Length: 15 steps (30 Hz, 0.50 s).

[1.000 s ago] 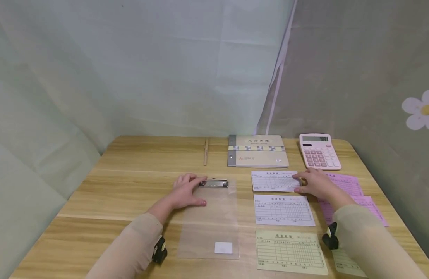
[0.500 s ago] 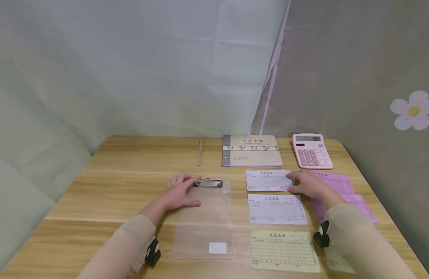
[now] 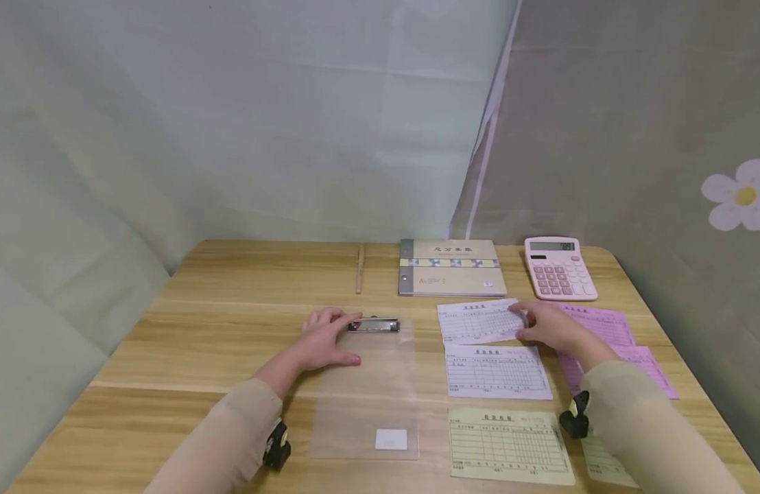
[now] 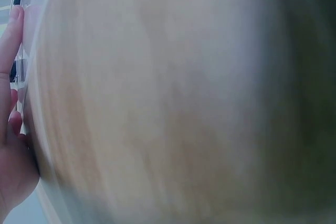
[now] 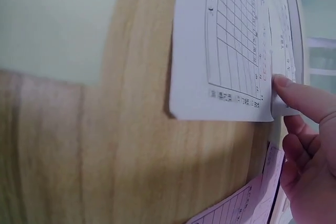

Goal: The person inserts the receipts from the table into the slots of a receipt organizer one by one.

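In the head view my left hand (image 3: 321, 343) rests at the top left of a clear clipboard (image 3: 364, 391). Its thumb lies on the board, and a fingertip touches the left end of the metal clip (image 3: 374, 324). Part of this hand (image 4: 16, 129) shows at the left edge of the left wrist view. My right hand (image 3: 549, 326) pinches the right end of the upper white receipt slip (image 3: 479, 322), which lies slightly tilted. Its lower edge meets a second white slip (image 3: 497, 372). Thumb and fingers of the right hand (image 5: 310, 145) also show in the right wrist view.
A yellow slip (image 3: 509, 446) lies nearest. Pink slips (image 3: 602, 326) and another yellow slip (image 3: 605, 466) lie partly under the right arm. Behind stand a pen (image 3: 359, 269), an account book (image 3: 452, 267) and a pink calculator (image 3: 560, 269). Curtains border the table (image 3: 188, 329).
The upper white slip has turned a little, its right end now higher and its lower edge closer to the second slip. My left hand stays at the clip.
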### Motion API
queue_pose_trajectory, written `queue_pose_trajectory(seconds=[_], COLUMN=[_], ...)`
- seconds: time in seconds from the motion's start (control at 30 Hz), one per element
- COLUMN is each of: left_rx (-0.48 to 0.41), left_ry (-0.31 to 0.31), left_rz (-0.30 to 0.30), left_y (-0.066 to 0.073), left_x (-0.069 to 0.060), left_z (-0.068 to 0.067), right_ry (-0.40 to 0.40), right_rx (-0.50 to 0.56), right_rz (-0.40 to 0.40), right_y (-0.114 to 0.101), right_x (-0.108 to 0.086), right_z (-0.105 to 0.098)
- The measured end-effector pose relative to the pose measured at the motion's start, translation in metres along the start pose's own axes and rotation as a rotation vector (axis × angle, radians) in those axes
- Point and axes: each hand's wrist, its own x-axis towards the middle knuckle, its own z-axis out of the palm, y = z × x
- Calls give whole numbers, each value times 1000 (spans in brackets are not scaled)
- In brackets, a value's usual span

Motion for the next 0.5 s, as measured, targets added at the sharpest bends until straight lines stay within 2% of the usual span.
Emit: queue_pose_trajectory(seconds=[0.23,0.5], left_rx=[-2,-2], left_ry=[-7,-3], left_rz=[-8,-7], left_y=[2,1], left_x=[0,0], left_z=[-1,0], right_ry=[2,31], right_rx=[94,169], right_rz=[53,50], right_y=[1,0], right_x=[-3,-6], right_z=[-3,-6])
